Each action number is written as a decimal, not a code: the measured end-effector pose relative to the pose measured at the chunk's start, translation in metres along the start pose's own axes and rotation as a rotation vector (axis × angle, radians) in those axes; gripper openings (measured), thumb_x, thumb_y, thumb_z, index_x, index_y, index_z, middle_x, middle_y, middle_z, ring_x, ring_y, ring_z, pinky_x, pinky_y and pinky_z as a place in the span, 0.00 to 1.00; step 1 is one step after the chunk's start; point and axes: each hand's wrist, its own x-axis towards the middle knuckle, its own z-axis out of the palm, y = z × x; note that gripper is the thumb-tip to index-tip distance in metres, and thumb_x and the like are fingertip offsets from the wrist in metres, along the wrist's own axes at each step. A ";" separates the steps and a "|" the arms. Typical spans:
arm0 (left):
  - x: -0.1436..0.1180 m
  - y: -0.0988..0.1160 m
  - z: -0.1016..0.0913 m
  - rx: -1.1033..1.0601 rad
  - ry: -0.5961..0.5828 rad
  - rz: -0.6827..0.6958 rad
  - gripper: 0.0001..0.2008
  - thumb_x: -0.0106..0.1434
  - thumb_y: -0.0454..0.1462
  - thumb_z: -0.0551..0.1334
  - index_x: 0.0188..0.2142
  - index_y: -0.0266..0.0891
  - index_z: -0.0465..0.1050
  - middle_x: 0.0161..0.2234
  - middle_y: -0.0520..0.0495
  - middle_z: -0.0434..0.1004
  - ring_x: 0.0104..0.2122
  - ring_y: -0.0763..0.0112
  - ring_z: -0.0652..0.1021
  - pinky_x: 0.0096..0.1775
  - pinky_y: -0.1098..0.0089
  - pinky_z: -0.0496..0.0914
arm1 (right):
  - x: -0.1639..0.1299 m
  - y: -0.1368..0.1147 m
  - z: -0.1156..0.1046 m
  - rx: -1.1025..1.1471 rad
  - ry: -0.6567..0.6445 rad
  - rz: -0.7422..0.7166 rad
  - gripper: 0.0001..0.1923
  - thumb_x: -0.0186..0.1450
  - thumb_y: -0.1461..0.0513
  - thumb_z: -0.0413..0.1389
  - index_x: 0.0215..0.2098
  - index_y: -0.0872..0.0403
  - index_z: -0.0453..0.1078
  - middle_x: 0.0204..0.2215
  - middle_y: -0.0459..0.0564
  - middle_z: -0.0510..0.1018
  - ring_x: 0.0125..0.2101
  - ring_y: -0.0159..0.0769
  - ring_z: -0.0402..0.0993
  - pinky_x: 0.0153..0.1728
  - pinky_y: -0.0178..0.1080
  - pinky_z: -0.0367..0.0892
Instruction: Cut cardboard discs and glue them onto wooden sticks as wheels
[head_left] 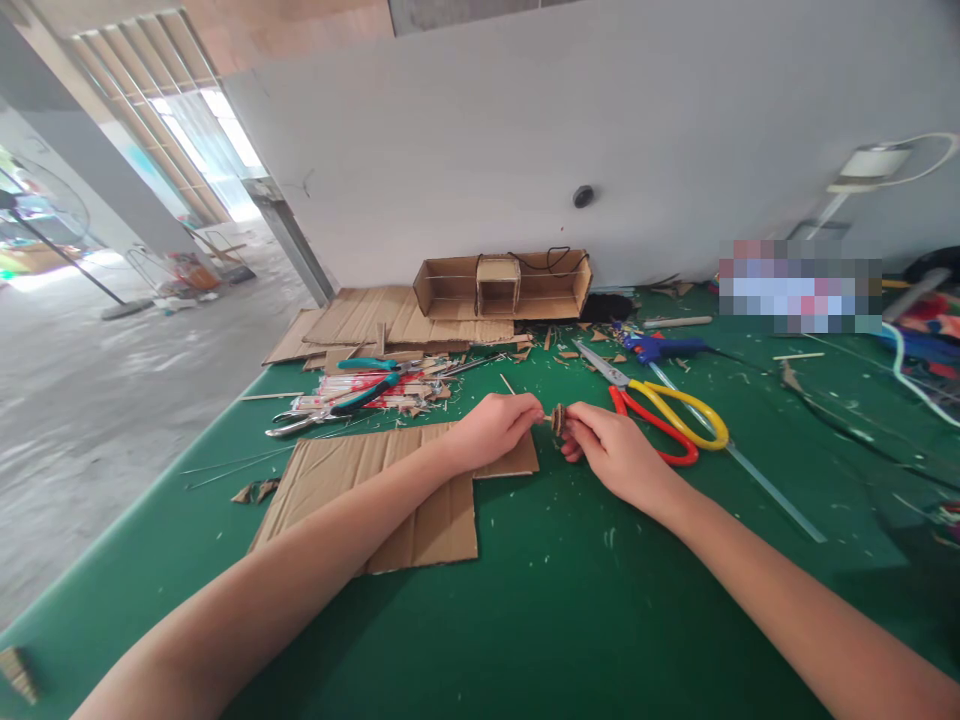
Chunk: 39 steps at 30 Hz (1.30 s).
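Just left of the metal scissors with red and yellow loop handles (637, 389), a small round disc of brown cardboard (558, 420) stands on edge above the green tabletop (570, 620), its flat faces turned left and right. The left hand (499, 428) pinches a thin, pale wooden stick (548, 418) whose long axis runs sideways into the disc, while the right hand (611, 445), nearest the scissors, pinches the disc's right side between thumb and curled fingers.

The cardboard disc (558, 420) is brown, the ribbed cardboard sheet (427, 510) tan, the surface (585, 620) green with pale flecks, the scissors (631, 386) red- and yellow-handled, the glue gun (654, 347) blue.
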 end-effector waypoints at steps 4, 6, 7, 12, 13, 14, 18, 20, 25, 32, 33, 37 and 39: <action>0.002 0.000 0.001 -0.041 0.047 -0.021 0.13 0.65 0.37 0.48 0.30 0.37 0.68 0.23 0.53 0.69 0.25 0.76 0.68 0.30 0.74 0.62 | 0.002 0.000 0.001 0.042 0.020 0.040 0.09 0.67 0.60 0.43 0.32 0.51 0.61 0.24 0.46 0.71 0.23 0.32 0.73 0.25 0.35 0.71; 0.003 -0.001 0.001 -0.068 0.098 -0.043 0.13 0.65 0.38 0.49 0.30 0.37 0.68 0.24 0.52 0.70 0.25 0.75 0.69 0.31 0.74 0.63 | 0.003 0.001 0.001 0.094 0.022 0.074 0.08 0.66 0.59 0.44 0.33 0.51 0.62 0.24 0.45 0.71 0.23 0.32 0.74 0.25 0.36 0.72; 0.004 -0.002 0.001 -0.091 0.120 -0.062 0.13 0.65 0.39 0.49 0.30 0.37 0.68 0.24 0.52 0.70 0.25 0.75 0.69 0.30 0.74 0.63 | 0.003 0.001 0.002 0.115 0.019 0.087 0.07 0.66 0.59 0.45 0.34 0.52 0.62 0.24 0.45 0.72 0.24 0.33 0.74 0.26 0.36 0.72; 0.006 -0.006 0.001 -0.276 0.137 -0.134 0.12 0.65 0.41 0.50 0.36 0.36 0.68 0.24 0.52 0.70 0.21 0.77 0.69 0.28 0.74 0.66 | 0.003 0.001 0.004 0.094 0.044 0.081 0.06 0.64 0.59 0.48 0.35 0.51 0.64 0.24 0.46 0.74 0.24 0.33 0.75 0.27 0.36 0.73; 0.006 -0.006 0.001 -0.286 0.143 -0.120 0.12 0.65 0.41 0.50 0.38 0.36 0.68 0.25 0.52 0.70 0.22 0.77 0.70 0.28 0.74 0.66 | 0.002 0.001 0.004 0.084 0.055 0.076 0.06 0.64 0.59 0.48 0.34 0.51 0.64 0.23 0.45 0.74 0.23 0.33 0.75 0.27 0.36 0.73; 0.005 -0.005 0.001 -0.279 0.153 -0.095 0.12 0.65 0.41 0.50 0.40 0.37 0.68 0.27 0.51 0.71 0.24 0.77 0.71 0.29 0.74 0.66 | 0.002 0.000 0.004 0.075 0.069 0.071 0.07 0.64 0.59 0.48 0.34 0.51 0.65 0.23 0.45 0.74 0.23 0.33 0.75 0.26 0.36 0.73; 0.002 0.000 0.001 -0.231 0.109 0.059 0.15 0.61 0.40 0.57 0.47 0.39 0.67 0.42 0.44 0.69 0.34 0.74 0.73 0.33 0.73 0.69 | 0.001 -0.001 0.005 0.041 0.116 0.056 0.09 0.64 0.58 0.48 0.33 0.52 0.67 0.20 0.46 0.74 0.20 0.34 0.75 0.24 0.37 0.72; 0.002 0.001 0.002 -0.235 0.079 0.083 0.19 0.58 0.40 0.61 0.48 0.38 0.66 0.44 0.43 0.68 0.33 0.75 0.73 0.33 0.73 0.70 | 0.002 -0.001 0.006 0.025 0.118 0.042 0.09 0.64 0.57 0.48 0.32 0.52 0.68 0.19 0.46 0.74 0.20 0.35 0.75 0.24 0.38 0.72; 0.003 -0.002 0.005 -0.205 0.149 0.072 0.14 0.58 0.36 0.59 0.45 0.36 0.67 0.41 0.45 0.71 0.31 0.77 0.74 0.32 0.73 0.70 | 0.001 -0.001 0.006 0.049 0.108 0.052 0.10 0.64 0.56 0.49 0.32 0.52 0.69 0.20 0.46 0.75 0.20 0.35 0.75 0.24 0.38 0.73; 0.004 -0.008 0.006 -0.199 0.219 0.054 0.15 0.57 0.36 0.60 0.44 0.37 0.67 0.41 0.45 0.71 0.33 0.75 0.74 0.34 0.72 0.72 | -0.001 -0.002 0.005 0.084 0.151 0.072 0.09 0.64 0.57 0.49 0.34 0.52 0.67 0.22 0.46 0.76 0.21 0.35 0.76 0.25 0.37 0.73; 0.004 -0.008 0.006 -0.198 0.222 0.057 0.14 0.57 0.36 0.60 0.44 0.37 0.67 0.41 0.45 0.71 0.33 0.75 0.74 0.34 0.72 0.72 | -0.002 -0.002 0.005 0.079 0.151 0.074 0.08 0.63 0.58 0.49 0.34 0.52 0.67 0.23 0.46 0.76 0.22 0.35 0.76 0.25 0.37 0.73; 0.004 -0.007 0.006 -0.188 0.230 0.076 0.14 0.57 0.34 0.60 0.44 0.36 0.67 0.40 0.45 0.71 0.33 0.75 0.74 0.35 0.72 0.72 | -0.002 -0.003 0.004 0.039 0.154 0.061 0.07 0.63 0.59 0.48 0.32 0.52 0.66 0.23 0.46 0.75 0.21 0.34 0.76 0.24 0.35 0.71; 0.004 -0.006 0.005 -0.180 0.225 0.082 0.14 0.57 0.34 0.60 0.44 0.36 0.67 0.40 0.45 0.70 0.34 0.75 0.74 0.35 0.72 0.72 | -0.002 -0.003 0.003 0.032 0.150 0.055 0.07 0.63 0.59 0.48 0.32 0.53 0.66 0.23 0.46 0.75 0.21 0.34 0.75 0.24 0.35 0.71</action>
